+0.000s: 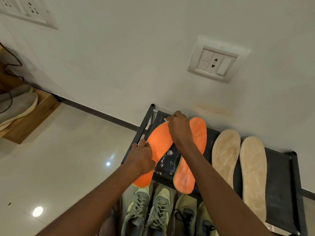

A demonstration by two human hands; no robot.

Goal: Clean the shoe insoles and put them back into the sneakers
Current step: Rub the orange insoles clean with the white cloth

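Sneakers at the very bottom, nearest to the camera: one olive-green pair [150,212] with grey laces, and beside it on the right a second pair [190,217] with black laces, all standing under the front edge of a black shoe rack [281,176]. Two bare forearms reaching forward over them. Left hand [142,158] at the left edge of the rack, fingers curled and pinching the side edge of the left orange insole [157,147], which lies tilted with its heel end hanging over the front of the shelf above the green sneakers. Right hand [179,129] further forward, fingers bent and pinching a small white scrap [166,120], maybe a wipe or tissue, cannot tell exactly, pressed at the toe end of that same insole. Right orange insole [192,155] just beside, partly hidden under the right forearm, with pale whitish film on its surface. White smears [167,158] on the black shelf between the two orange insoles. Two beige insoles [238,164] more to the right, side by side on the same shelf, apart from the orange ones. Behind the rack, white wall with a socket plate [213,63]; at far left, wooden furniture [34,116] with a grey shoe [15,106] on it.
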